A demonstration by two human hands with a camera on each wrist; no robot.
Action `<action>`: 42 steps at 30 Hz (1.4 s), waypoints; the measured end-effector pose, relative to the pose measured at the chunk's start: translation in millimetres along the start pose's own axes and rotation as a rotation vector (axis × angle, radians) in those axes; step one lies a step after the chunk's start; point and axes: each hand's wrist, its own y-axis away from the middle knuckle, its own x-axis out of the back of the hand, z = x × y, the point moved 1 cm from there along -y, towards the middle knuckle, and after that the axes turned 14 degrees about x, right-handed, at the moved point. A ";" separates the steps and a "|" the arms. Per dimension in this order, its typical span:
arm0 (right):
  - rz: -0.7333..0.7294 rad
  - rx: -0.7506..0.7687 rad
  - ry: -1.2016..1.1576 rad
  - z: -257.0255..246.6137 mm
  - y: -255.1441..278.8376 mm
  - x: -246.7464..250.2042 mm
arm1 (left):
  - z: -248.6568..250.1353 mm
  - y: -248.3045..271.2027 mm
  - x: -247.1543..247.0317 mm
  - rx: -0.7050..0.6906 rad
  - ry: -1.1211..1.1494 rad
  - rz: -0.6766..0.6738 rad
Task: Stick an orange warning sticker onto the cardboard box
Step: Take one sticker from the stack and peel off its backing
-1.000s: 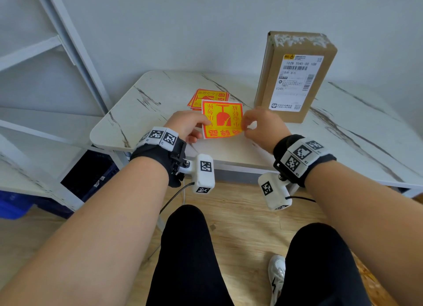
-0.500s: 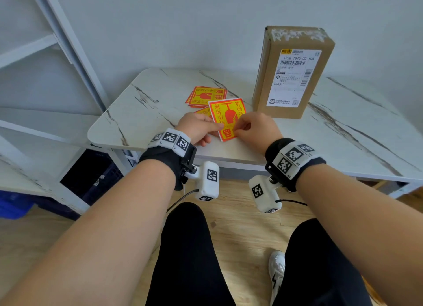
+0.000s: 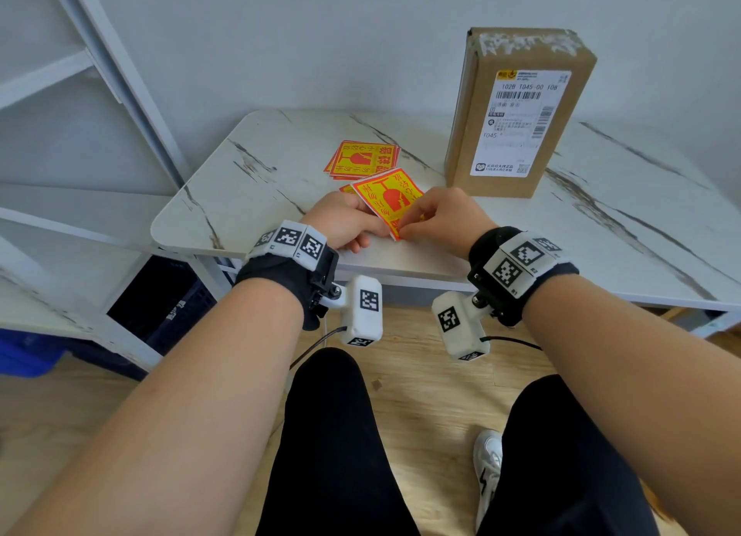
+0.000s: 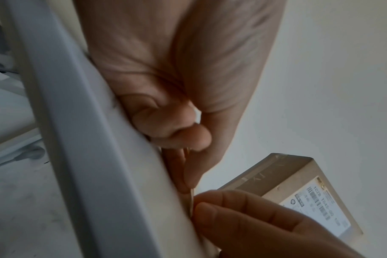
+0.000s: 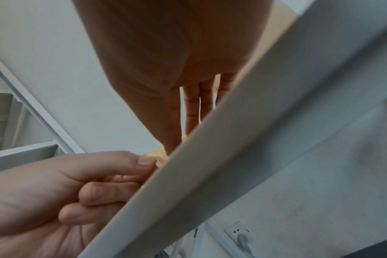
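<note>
Peeling comes first: left hand (image 3: 345, 220) pinches the sticker (image 3: 387, 199) above the counter (image 3: 248, 198) edge, right hand (image 3: 449, 218) fingers nip its corner. Next, separating the backing, then reaching the box (image 3: 517, 114) behind.

Sticker (image 3: 388, 199) corner (under fingers (image 3: 409, 230)) hidden
</note>
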 end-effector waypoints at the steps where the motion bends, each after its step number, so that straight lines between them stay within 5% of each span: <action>1: -0.008 0.005 -0.004 -0.3 -0.1 -0.2 | 0.0 0.7 0.1 -0.002 -0.008 0.002; 25: 0.040 -0.030 -0.053 -3.3 -0.4 -5.7 | -1.1 -1.4 -3.1 0.022 0.074 0.025; 35: 0.302 -0.197 -0.191 -2.3 6.1 6.0 | 9.4 7.2 -2.7 0.111 0.171 0.100; 42: 0.454 -0.251 -0.177 -3.8 10.8 25.6 | 15.0 1.9 8.5 0.168 0.244 0.324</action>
